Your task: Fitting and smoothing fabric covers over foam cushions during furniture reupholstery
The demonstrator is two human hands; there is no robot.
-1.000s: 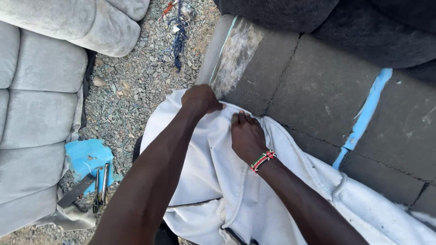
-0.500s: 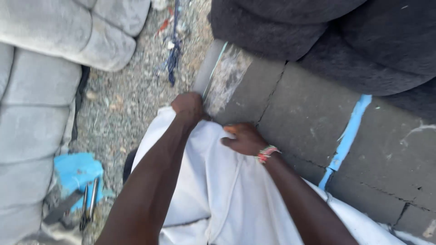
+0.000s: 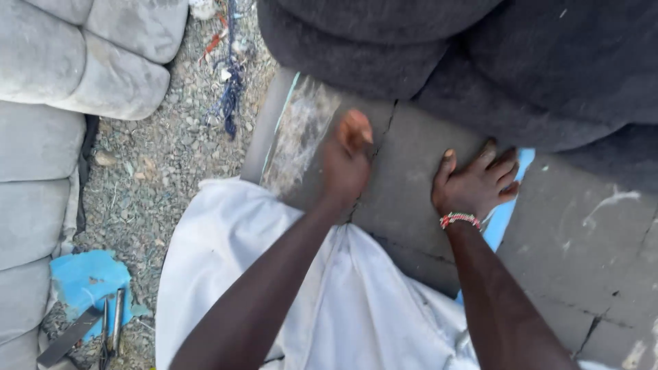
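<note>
Grey foam slab (image 3: 411, 178), seamed and cracked, is pressed under two bare hands beside a gravel patch (image 3: 164, 178). The left hand (image 3: 346, 164) is loosely curled, resting on the slab and gripping nothing; the right hand (image 3: 476, 181), marked by a beaded wristband (image 3: 459, 219), is laid flat with fingers spread. A white cloth (image 3: 343, 301) is draped over the slab's near edge.

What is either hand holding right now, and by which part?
Nothing is held. The left hand presses flat on the grey padded panel; the right hand lies open on it, fingers spread over the blue strip. The white cloth lies loose.
</note>
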